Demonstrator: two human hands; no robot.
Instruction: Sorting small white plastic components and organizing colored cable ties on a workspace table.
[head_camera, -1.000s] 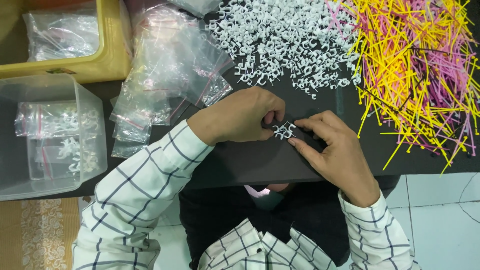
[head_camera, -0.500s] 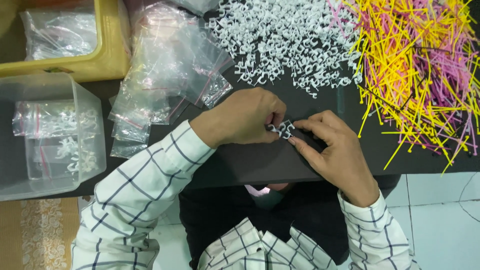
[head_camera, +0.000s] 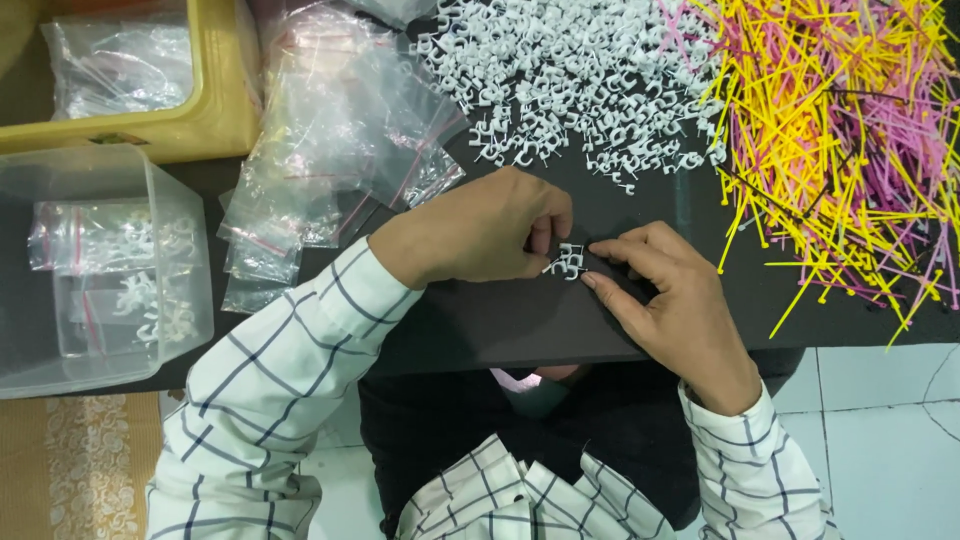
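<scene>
A small cluster of white clips is lying on the black table, directly between both hands. The left hand is curling over it, fingertips pinching the cluster's near edge. The right hand is meeting it from the opposite side, thumb and forefinger closing on the same clips. Just beyond the hands, a large heap of white clips is spreading out. Yellow and pink cable ties are lying beyond the right hand. Clear bags are piling up beyond the left hand, with a clear tub further out.
</scene>
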